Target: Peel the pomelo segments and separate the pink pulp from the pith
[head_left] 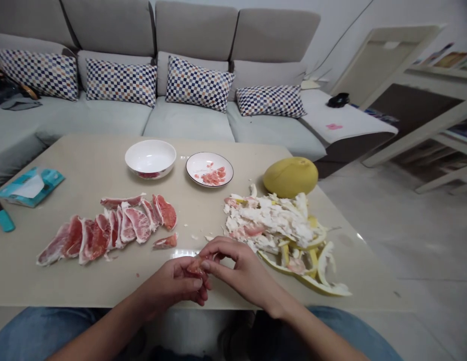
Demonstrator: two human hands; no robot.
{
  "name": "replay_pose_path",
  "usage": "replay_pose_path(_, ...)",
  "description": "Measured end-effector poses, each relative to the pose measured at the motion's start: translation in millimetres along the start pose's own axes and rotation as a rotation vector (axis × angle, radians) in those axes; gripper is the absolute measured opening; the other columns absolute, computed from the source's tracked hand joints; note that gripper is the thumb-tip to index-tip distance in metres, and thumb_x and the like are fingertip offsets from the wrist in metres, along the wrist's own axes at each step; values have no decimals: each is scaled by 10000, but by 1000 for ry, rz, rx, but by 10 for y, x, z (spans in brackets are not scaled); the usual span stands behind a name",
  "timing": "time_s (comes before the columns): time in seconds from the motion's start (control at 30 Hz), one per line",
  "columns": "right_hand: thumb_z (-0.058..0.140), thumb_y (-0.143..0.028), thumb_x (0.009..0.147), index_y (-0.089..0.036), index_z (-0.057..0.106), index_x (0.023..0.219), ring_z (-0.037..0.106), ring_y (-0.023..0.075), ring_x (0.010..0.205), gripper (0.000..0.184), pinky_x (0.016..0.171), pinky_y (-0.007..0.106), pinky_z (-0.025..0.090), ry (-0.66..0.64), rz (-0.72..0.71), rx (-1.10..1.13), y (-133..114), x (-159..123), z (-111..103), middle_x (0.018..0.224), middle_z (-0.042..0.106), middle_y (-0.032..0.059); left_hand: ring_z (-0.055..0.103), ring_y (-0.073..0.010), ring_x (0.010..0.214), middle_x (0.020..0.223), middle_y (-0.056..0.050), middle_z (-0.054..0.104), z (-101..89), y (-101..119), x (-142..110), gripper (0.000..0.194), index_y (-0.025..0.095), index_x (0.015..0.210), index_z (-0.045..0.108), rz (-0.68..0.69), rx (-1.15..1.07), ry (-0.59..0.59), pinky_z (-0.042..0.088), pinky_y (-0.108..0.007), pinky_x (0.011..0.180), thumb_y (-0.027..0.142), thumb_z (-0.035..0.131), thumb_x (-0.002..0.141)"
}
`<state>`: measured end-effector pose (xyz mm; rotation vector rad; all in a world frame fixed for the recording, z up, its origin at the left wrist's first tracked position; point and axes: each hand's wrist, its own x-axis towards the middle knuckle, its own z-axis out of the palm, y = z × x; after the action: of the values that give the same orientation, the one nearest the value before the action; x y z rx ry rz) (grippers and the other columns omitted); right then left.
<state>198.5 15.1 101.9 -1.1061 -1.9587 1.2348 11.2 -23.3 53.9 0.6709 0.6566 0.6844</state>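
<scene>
Between my two hands, over the table's near edge, is a small piece of red pomelo flesh (195, 267). My left hand (175, 283) is closed around it from the left and below. From the right, my right hand (233, 268) pinches at the same piece with thumb and fingers. A row of red pomelo segments (137, 224) with white membrane lies to the left, and a single small segment (166, 241) sits just beyond my left hand. Torn white pith and yellow peel (273, 225) are heaped to the right.
A whole yellow pomelo (291, 176) stands behind the peel heap. Farther back are a white bowl (150, 158) and a dark-rimmed plate (197, 165) with bits of red flesh. At the left lie a tissue pack (48, 183) and a teal-handled tool (5, 219).
</scene>
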Motion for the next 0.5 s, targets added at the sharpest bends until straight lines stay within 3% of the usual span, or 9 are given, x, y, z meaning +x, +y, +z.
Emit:
replay_pose_path(0.23,643,-274,842,-185,712,854,599,143,697,114,646,262,468,114,-21,-31,67,10,110,778,664,41,613,-114,692,792,-25,647,-94,-11,24,215,149,910,632,88,-87,195,475,-277,702,296,729,785)
replay_pose_path(0.33,659,-340,827,-178,711,843,583,133,659,171,616,254,452,85,121,64,64,13,114,748,664,33,612,-113,670,751,-18,655,-114,-19,34,210,151,896,634,128,-81,219,470,-269,687,280,743,772)
replay_pose_path(0.5,729,-445,760,-152,701,838,564,94,585,305,600,223,456,-36,418,494,118,51,92,666,646,2,618,-122,680,749,-26,665,-89,13,-4,216,151,912,646,120,-89,178,467,-270,689,264,752,760)
